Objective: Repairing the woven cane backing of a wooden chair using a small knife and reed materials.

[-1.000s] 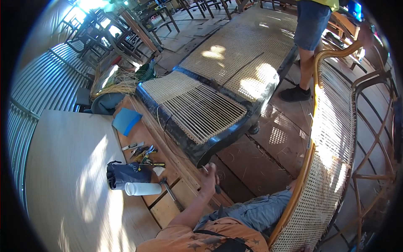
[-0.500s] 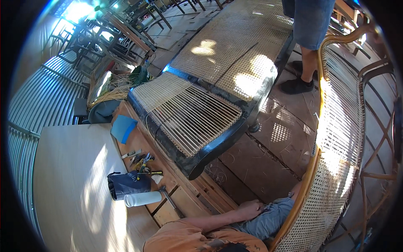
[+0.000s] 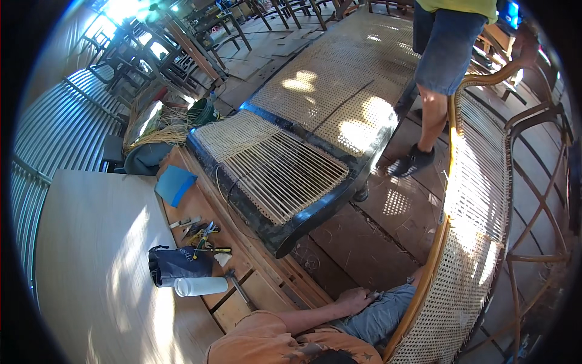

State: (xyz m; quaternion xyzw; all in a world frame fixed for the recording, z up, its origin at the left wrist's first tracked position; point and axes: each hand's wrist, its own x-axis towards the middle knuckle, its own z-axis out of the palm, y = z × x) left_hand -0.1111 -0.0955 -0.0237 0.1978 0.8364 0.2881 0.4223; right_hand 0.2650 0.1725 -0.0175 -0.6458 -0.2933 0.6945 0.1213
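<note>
My left hand lies against the grey-blue shorts on my thigh, its fingers curled in. Something pale and small may be at the fingertips, too small to name. My right hand does not show. Close on the right stands a wooden-framed woven cane panel, its lower part closely woven and its upper part bare parallel strands. Ahead of me, a dark-framed piece with a part-woven cane section adjoins a larger finished cane surface. Neither hand touches that section.
Left of the dark frame, a wooden surface holds a white bottle, a dark pouch, a hammer, pliers and a blue pad. A person in dark shorts stands beside the cane surface. Loose cane strands lie behind.
The person in dark shorts has stepped nearer, towards the dark frame. My view has shifted slightly, moving the cane panel leftward in it. My left hand stays on my thigh.
</note>
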